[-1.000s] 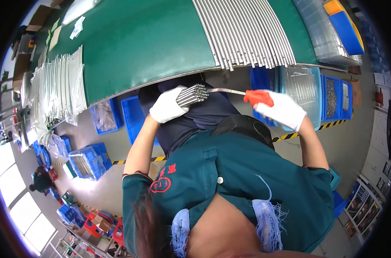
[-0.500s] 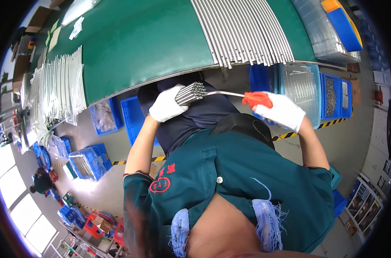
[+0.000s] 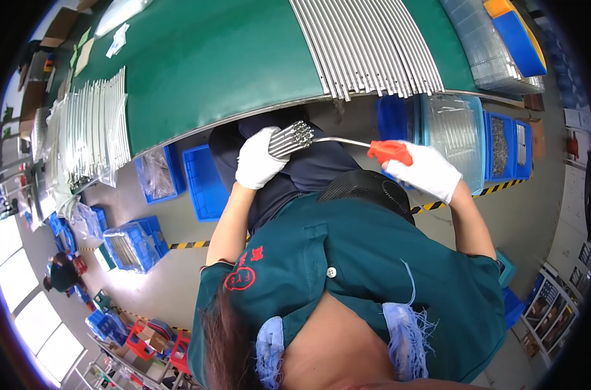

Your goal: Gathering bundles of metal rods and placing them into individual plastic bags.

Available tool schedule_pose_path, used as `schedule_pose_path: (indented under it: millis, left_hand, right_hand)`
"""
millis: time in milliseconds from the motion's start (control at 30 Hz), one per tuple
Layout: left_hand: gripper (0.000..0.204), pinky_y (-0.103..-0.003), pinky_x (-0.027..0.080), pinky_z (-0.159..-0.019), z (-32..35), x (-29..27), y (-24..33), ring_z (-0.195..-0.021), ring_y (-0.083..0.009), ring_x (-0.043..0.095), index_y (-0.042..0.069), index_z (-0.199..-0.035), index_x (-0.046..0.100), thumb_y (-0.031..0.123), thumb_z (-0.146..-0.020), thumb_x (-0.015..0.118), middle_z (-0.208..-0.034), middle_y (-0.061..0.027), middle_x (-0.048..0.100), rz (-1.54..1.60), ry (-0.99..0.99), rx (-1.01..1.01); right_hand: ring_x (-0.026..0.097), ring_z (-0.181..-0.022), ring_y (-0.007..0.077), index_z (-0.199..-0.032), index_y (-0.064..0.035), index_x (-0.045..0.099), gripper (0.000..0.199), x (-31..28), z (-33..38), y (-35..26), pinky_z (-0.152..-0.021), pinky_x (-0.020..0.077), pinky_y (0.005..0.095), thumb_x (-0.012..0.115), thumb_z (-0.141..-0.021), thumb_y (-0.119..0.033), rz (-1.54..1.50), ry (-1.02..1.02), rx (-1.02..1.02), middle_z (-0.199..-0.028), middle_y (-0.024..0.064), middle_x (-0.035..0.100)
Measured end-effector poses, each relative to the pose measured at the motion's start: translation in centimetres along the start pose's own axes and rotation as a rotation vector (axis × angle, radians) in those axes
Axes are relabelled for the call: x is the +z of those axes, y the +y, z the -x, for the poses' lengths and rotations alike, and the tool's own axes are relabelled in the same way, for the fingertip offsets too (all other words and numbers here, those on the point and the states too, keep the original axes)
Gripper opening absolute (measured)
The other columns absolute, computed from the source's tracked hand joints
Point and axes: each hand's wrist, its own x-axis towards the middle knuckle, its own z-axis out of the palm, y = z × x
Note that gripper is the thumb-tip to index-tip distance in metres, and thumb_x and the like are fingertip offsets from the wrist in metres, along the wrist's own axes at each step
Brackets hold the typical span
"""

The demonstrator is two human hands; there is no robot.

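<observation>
The green desk (image 3: pixel 211 58) fills the top, with a wide row of rods (image 3: pixel 367 45) reaching its near edge. Below that edge, over your lap, your left hand (image 3: pixel 259 159) is clamped around a rod bundle (image 3: pixel 290 138). Your right hand (image 3: pixel 425 170), apart from it, grips a red-handled tool (image 3: pixel 387 151) whose tip touches the bundle.

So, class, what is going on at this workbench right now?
A person in a green work shirt sits at a green table, wearing white gloves. The left hand grips a bundle of thin metal rods by one end, held below the table's edge. The right hand holds a tool with an orange handle, whose thin metal shaft reaches to the bundle's end. More metal rods lie side by side on the table, and blue bins stand on the floor beneath.
</observation>
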Motion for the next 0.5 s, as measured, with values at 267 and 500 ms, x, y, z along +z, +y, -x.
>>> schedule_pose_path:
  millis: [267, 500]
  left_hand:
    - [0.028, -0.037, 0.051, -0.067, -0.2, -0.3, 0.8, -0.073, -0.0322, 0.063, 0.006, -0.091, 0.062, 0.016, -0.066, 0.070, -0.078, -0.0137, 0.064, -0.045, 0.001, -0.022]
    - [0.028, -0.037, 0.051, -0.067, -0.2, -0.8, 1.6, -0.074, -0.0326, 0.063, 0.006, -0.091, 0.062, 0.015, -0.066, 0.068, -0.078, -0.0139, 0.064, -0.038, -0.036, -0.113]
  right_hand:
    - [0.061, -0.084, 0.0168, -0.122, -0.0077, 0.057, 0.051, -0.2, 0.7, -1.3, -0.079, 0.0472, 0.0281, 0.063, -0.083, -0.040, -0.040, -0.108, 0.110, -0.098, 0.0071, 0.066]
    - [0.062, -0.096, 0.0214, -0.121, -0.0066, 0.058, 0.050, -0.1, 1.0, -1.9, -0.086, 0.0460, 0.0289, 0.063, -0.083, -0.039, -0.081, -0.109, 0.018, -0.108, 0.0108, 0.065]
